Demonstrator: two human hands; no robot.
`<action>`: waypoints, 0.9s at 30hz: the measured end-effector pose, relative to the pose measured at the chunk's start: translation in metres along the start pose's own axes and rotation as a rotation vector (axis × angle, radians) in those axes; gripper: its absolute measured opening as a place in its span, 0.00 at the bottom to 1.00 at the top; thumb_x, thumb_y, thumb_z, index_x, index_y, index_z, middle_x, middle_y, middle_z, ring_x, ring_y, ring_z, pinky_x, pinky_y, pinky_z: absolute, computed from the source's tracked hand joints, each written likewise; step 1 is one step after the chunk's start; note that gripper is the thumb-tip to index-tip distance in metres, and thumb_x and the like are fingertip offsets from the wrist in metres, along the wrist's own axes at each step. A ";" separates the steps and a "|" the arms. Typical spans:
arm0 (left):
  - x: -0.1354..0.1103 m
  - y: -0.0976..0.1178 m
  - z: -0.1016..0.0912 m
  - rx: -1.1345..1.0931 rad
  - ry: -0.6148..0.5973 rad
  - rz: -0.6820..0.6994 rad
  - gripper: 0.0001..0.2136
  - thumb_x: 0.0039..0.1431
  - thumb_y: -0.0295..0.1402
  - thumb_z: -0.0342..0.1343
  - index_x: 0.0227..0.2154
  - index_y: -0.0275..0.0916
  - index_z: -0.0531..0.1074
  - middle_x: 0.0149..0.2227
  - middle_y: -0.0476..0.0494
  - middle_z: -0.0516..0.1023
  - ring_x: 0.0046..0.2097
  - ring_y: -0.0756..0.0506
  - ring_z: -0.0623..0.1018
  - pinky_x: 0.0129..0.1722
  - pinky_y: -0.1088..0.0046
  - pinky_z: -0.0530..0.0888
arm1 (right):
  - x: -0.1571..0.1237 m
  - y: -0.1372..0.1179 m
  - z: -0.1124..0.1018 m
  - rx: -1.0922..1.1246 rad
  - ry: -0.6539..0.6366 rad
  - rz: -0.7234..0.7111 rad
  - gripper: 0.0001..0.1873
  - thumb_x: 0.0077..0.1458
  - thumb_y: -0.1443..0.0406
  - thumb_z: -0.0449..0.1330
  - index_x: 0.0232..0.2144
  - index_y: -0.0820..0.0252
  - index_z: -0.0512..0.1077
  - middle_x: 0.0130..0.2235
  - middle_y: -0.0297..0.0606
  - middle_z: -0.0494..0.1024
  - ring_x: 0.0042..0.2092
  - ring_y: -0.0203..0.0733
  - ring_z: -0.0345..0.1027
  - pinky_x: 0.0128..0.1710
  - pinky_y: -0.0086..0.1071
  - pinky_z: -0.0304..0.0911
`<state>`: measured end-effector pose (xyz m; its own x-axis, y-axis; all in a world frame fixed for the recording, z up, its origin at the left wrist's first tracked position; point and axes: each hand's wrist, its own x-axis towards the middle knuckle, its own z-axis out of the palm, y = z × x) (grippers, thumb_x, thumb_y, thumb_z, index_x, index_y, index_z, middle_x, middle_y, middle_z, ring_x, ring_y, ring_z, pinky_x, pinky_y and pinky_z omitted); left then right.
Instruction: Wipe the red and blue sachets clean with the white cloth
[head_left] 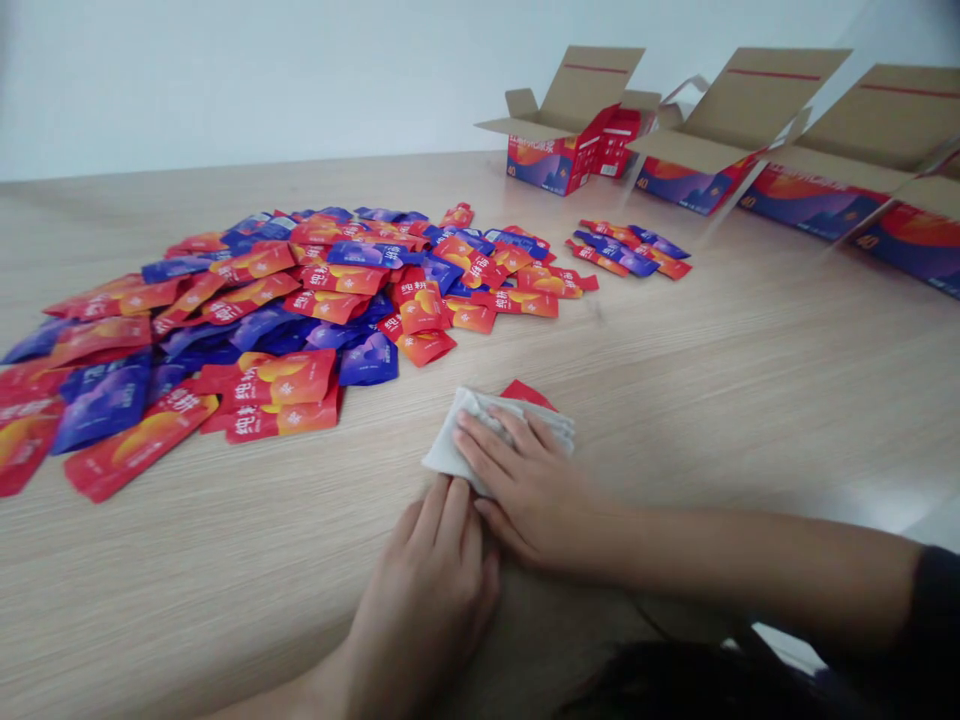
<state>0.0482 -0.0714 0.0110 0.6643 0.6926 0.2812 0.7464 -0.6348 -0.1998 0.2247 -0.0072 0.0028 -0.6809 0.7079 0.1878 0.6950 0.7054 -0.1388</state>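
Observation:
My right hand lies flat, fingers stretched out, on a white cloth that covers a red packet on the wooden table. Only a corner of that packet shows past the cloth. My left hand rests beside it with fingers together and extended, its tips touching the cloth's near edge and the right hand. Neither hand grips anything that I can see.
A wide heap of red and blue packets spreads over the table's left and middle. A small group of packets lies further right. Three open cardboard boxes stand along the back right.

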 end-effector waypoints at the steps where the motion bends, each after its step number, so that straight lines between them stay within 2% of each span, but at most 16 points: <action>1: 0.000 0.000 0.000 -0.004 -0.003 -0.009 0.17 0.58 0.28 0.47 0.42 0.24 0.77 0.43 0.26 0.80 0.46 0.33 0.80 0.41 0.58 0.80 | 0.001 0.002 0.000 0.003 0.002 0.010 0.32 0.66 0.57 0.45 0.66 0.69 0.55 0.69 0.47 0.52 0.67 0.57 0.46 0.64 0.53 0.47; 3: -0.001 0.000 0.001 -0.009 0.010 -0.032 0.20 0.58 0.30 0.47 0.47 0.22 0.75 0.48 0.23 0.78 0.49 0.33 0.78 0.42 0.57 0.80 | 0.003 0.006 0.000 -0.012 0.025 0.149 0.32 0.66 0.58 0.45 0.66 0.72 0.54 0.69 0.51 0.52 0.66 0.57 0.49 0.63 0.52 0.48; 5: -0.002 0.000 0.003 -0.011 0.022 -0.038 0.21 0.58 0.30 0.47 0.50 0.21 0.73 0.51 0.23 0.76 0.50 0.32 0.78 0.43 0.57 0.79 | 0.003 0.008 0.000 -0.037 0.042 0.269 0.32 0.65 0.59 0.46 0.66 0.74 0.54 0.68 0.56 0.52 0.65 0.60 0.49 0.62 0.55 0.49; 7: -0.002 -0.001 0.003 -0.018 0.019 -0.035 0.20 0.58 0.30 0.47 0.48 0.22 0.75 0.50 0.23 0.77 0.49 0.32 0.78 0.43 0.57 0.79 | 0.002 0.006 0.000 -0.037 0.031 0.206 0.32 0.65 0.59 0.46 0.65 0.72 0.55 0.69 0.56 0.51 0.66 0.64 0.47 0.61 0.57 0.49; 10: -0.001 -0.001 0.003 -0.031 0.012 -0.041 0.19 0.58 0.30 0.46 0.44 0.23 0.76 0.47 0.24 0.79 0.49 0.33 0.79 0.43 0.57 0.79 | 0.002 0.003 -0.001 0.007 -0.003 0.016 0.31 0.65 0.58 0.46 0.65 0.68 0.57 0.69 0.50 0.52 0.67 0.59 0.46 0.63 0.54 0.47; 12: -0.001 -0.001 0.003 -0.030 0.011 -0.041 0.20 0.58 0.31 0.47 0.47 0.22 0.75 0.49 0.23 0.78 0.50 0.32 0.78 0.44 0.57 0.79 | 0.004 0.007 -0.001 0.020 0.006 0.076 0.31 0.65 0.58 0.47 0.65 0.71 0.56 0.68 0.51 0.54 0.66 0.56 0.48 0.64 0.51 0.48; 15: -0.002 -0.001 0.004 -0.016 0.019 -0.036 0.22 0.59 0.31 0.47 0.50 0.20 0.73 0.52 0.22 0.76 0.51 0.32 0.78 0.44 0.57 0.79 | 0.005 0.011 -0.001 -0.008 0.045 0.243 0.34 0.63 0.59 0.48 0.66 0.75 0.53 0.68 0.58 0.54 0.65 0.60 0.49 0.62 0.55 0.50; 17: -0.003 -0.001 0.004 -0.005 0.028 -0.041 0.21 0.59 0.31 0.46 0.48 0.20 0.74 0.51 0.22 0.77 0.50 0.32 0.78 0.44 0.58 0.79 | 0.004 0.009 0.000 -0.012 0.039 0.172 0.35 0.63 0.58 0.49 0.66 0.75 0.51 0.68 0.58 0.54 0.65 0.63 0.48 0.61 0.57 0.48; 19: -0.003 -0.001 0.005 0.002 0.033 -0.045 0.21 0.59 0.31 0.45 0.47 0.21 0.75 0.50 0.23 0.77 0.50 0.32 0.79 0.44 0.58 0.79 | 0.003 0.006 0.000 0.011 0.013 0.045 0.35 0.63 0.58 0.49 0.66 0.75 0.52 0.67 0.55 0.55 0.65 0.60 0.48 0.63 0.55 0.46; 20: -0.003 -0.001 0.005 0.003 0.032 -0.044 0.21 0.59 0.31 0.45 0.47 0.21 0.75 0.50 0.23 0.77 0.50 0.32 0.79 0.44 0.58 0.79 | 0.004 0.006 -0.001 0.026 0.006 0.025 0.35 0.63 0.58 0.49 0.66 0.75 0.53 0.67 0.54 0.57 0.65 0.58 0.49 0.64 0.53 0.46; 22: -0.003 -0.001 0.005 -0.001 0.027 -0.044 0.22 0.59 0.32 0.46 0.49 0.20 0.74 0.51 0.22 0.77 0.51 0.32 0.78 0.43 0.58 0.79 | 0.005 0.008 -0.003 0.040 0.010 0.111 0.36 0.62 0.58 0.50 0.65 0.78 0.53 0.66 0.56 0.58 0.64 0.56 0.51 0.63 0.50 0.48; 24: -0.002 -0.001 0.006 -0.005 0.029 -0.047 0.23 0.59 0.32 0.46 0.50 0.20 0.73 0.52 0.22 0.76 0.51 0.32 0.78 0.43 0.58 0.79 | 0.006 0.008 -0.005 0.033 0.015 0.215 0.37 0.62 0.58 0.51 0.65 0.79 0.52 0.66 0.59 0.57 0.64 0.60 0.51 0.62 0.53 0.49; 25: -0.002 -0.001 0.006 -0.007 0.030 -0.047 0.23 0.58 0.32 0.46 0.50 0.20 0.73 0.52 0.22 0.76 0.51 0.31 0.78 0.43 0.57 0.79 | 0.005 0.007 -0.005 0.031 0.009 0.211 0.37 0.61 0.58 0.51 0.65 0.78 0.53 0.67 0.59 0.56 0.64 0.61 0.50 0.62 0.54 0.49; 27: -0.003 -0.001 0.006 -0.017 0.028 -0.048 0.21 0.58 0.30 0.46 0.48 0.21 0.74 0.50 0.22 0.77 0.51 0.32 0.78 0.43 0.57 0.79 | 0.003 0.004 -0.004 0.044 -0.014 0.100 0.35 0.62 0.58 0.50 0.65 0.74 0.54 0.68 0.55 0.54 0.66 0.62 0.46 0.63 0.55 0.46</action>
<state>0.0458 -0.0704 0.0051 0.6262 0.7125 0.3165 0.7764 -0.6068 -0.1700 0.2264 -0.0024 0.0070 -0.6123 0.7748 0.1577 0.7490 0.6322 -0.1983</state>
